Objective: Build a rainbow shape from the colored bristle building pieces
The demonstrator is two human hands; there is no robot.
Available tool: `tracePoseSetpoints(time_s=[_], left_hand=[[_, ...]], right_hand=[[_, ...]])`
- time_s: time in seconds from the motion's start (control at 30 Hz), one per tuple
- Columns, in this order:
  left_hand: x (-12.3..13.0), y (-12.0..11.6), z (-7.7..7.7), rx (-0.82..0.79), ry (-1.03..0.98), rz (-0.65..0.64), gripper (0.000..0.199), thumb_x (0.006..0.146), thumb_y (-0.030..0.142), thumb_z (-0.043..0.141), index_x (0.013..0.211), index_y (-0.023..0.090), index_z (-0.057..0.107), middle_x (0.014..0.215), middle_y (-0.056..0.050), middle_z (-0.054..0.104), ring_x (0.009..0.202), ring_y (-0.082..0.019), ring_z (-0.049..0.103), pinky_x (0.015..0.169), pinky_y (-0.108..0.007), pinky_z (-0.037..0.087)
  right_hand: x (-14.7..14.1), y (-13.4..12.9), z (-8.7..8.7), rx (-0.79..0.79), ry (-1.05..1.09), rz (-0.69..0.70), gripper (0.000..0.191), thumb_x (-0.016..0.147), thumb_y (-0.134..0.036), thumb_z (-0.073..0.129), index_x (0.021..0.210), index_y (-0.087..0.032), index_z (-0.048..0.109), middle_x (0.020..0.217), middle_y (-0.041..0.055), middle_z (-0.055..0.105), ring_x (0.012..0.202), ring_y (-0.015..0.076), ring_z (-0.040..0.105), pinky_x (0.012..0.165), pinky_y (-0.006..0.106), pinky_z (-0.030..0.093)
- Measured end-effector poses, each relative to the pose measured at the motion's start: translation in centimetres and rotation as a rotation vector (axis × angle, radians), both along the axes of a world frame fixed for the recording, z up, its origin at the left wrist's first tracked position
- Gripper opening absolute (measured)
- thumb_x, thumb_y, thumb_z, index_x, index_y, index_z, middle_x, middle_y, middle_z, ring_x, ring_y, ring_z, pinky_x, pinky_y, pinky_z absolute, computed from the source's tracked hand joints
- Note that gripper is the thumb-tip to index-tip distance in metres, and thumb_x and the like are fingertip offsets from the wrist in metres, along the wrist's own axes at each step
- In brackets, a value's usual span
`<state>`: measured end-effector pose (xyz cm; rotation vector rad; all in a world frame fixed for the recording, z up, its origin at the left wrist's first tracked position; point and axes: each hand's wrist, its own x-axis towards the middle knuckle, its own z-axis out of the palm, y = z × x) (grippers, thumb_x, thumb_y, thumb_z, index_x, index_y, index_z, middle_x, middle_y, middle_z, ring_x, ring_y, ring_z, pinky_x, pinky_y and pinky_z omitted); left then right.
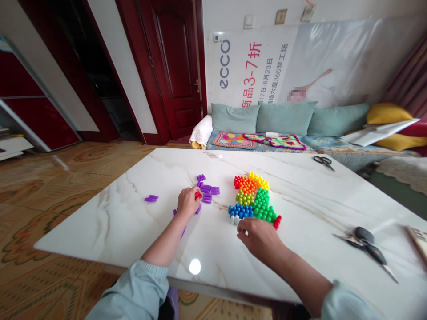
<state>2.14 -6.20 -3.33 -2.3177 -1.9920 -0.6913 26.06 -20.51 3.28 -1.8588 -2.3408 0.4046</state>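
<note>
My left hand is over the left-middle of the marble-patterned table, its fingers closed on a small red plastic piece. Around it lie loose purple plastic pegs, some partly hidden by the hand; a few more purple pegs rest farther left. My right hand hovers by the near edge of a colour-grouped cluster of round-topped pieces, with fingers curled in a pinch; what is between them is not visible. Closest to its fingertips are white pieces, below blue pieces. Green pieces and red pieces sit beyond the hand.
Orange pieces and yellow pieces form the cluster's far end. Open-bladed scissors or pliers-like tools lie at the right, and black-handled scissors near the far right edge. Behind the table stands a sofa with cushions.
</note>
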Motion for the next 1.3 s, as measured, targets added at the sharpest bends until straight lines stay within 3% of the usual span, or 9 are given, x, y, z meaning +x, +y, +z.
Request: tracePoseSetpoints(time_s=[0.2,0.37,0.5,0.57,0.63,0.7,0.8,0.97,1.3], left_hand=[[0.2,-0.9,0.6,0.009,-0.106,0.009,0.031,0.080,0.009,0.051,0.104,0.025,0.064,0.098,-0.004,0.063,0.090,-0.019,0.060,0.079,-0.027,0.046],[0.5,-1.1,0.3,-0.036,-0.140,-0.032,0.027,0.080,0.010,0.052,0.099,0.024,0.065,0.099,-0.006,0.065,0.093,-0.021,0.061,0.084,-0.031,0.047],[1.5,-1.7,1.7,0.014,-0.446,-0.092,0.025,0.078,0.013,0.055,0.101,0.021,0.061,0.100,-0.005,0.067,0.094,-0.019,0.062,0.088,-0.032,0.048],[2.6,-2.7,2.8,-0.102,-0.724,-0.221,0.021,0.077,0.021,0.060,0.098,0.019,0.059,0.092,-0.004,0.068,0.085,-0.018,0.064,0.078,-0.030,0.051],[3.9,-4.3,3.4,-0.359,-0.906,-0.402,0.025,0.075,0.030,0.065,0.096,0.016,0.059,0.085,-0.004,0.067,0.077,-0.017,0.064,0.066,-0.026,0.050],[5.0,-6.0,3.4,-0.600,-0.950,-0.567,0.029,0.071,0.032,0.071,0.092,0.014,0.062,0.081,-0.004,0.067,0.073,-0.016,0.063,0.061,-0.024,0.047],[6.2,-7.8,2.2,-0.744,-0.934,-0.681,0.025,0.064,0.026,0.077,0.079,0.013,0.062,0.068,0.000,0.062,0.063,-0.012,0.058,0.057,-0.022,0.043],[7.0,-8.5,1.0,-0.761,-0.990,-0.639,0.029,0.059,0.022,0.079,0.068,0.016,0.052,0.056,0.007,0.051,0.052,-0.009,0.052,0.049,-0.020,0.039],[7.4,-9.9,1.6,-0.864,-0.992,-0.606,0.026,0.060,0.019,0.076,0.078,0.012,0.060,0.060,0.000,0.063,0.053,-0.012,0.057,0.052,-0.023,0.044]], right_hand=[[0.1,0.0,0.0,0.030,0.011,-0.002,0.013,0.082,-0.021,0.056,0.086,-0.022,0.069,0.092,0.0045,0.072,0.086,0.0193,0.066,0.066,0.025,0.039],[0.0,-0.1,0.2,0.023,0.002,0.001,0.014,0.083,-0.022,0.056,0.087,-0.022,0.069,0.094,0.0044,0.071,0.087,0.0194,0.065,0.064,0.026,0.038],[-0.1,-0.2,0.4,0.035,0.024,-0.011,0.018,0.084,-0.022,0.055,0.097,-0.021,0.067,0.100,0.0050,0.070,0.091,0.0202,0.065,0.067,0.027,0.040],[-0.3,-0.3,0.6,0.072,0.042,-0.026,0.026,0.084,-0.022,0.056,0.108,-0.020,0.063,0.107,0.0062,0.067,0.091,0.0207,0.064,0.068,0.028,0.041],[-0.5,-0.4,0.7,0.108,0.069,-0.028,0.035,0.083,-0.024,0.058,0.118,-0.019,0.057,0.114,0.0075,0.064,0.088,0.0199,0.065,0.067,0.028,0.041],[-0.8,-0.5,0.7,0.128,0.106,-0.011,0.040,0.083,-0.025,0.060,0.121,-0.019,0.053,0.115,0.0074,0.062,0.086,0.0187,0.064,0.067,0.027,0.042],[-1.2,-0.7,0.4,0.124,0.133,0.023,0.037,0.081,-0.025,0.062,0.116,-0.020,0.054,0.110,0.0056,0.064,0.090,0.0199,0.064,0.067,0.027,0.041],[-1.7,-1.1,-0.1,0.097,0.092,0.014,0.029,0.079,-0.019,0.062,0.108,-0.020,0.056,0.105,0.0052,0.066,0.090,0.0201,0.063,0.068,0.027,0.040],[-1.5,-1.4,-1.1,0.021,0.084,-0.052,0.036,0.071,-0.019,0.067,0.104,-0.015,0.053,0.102,0.0090,0.067,0.090,0.0228,0.064,0.065,0.027,0.040]])
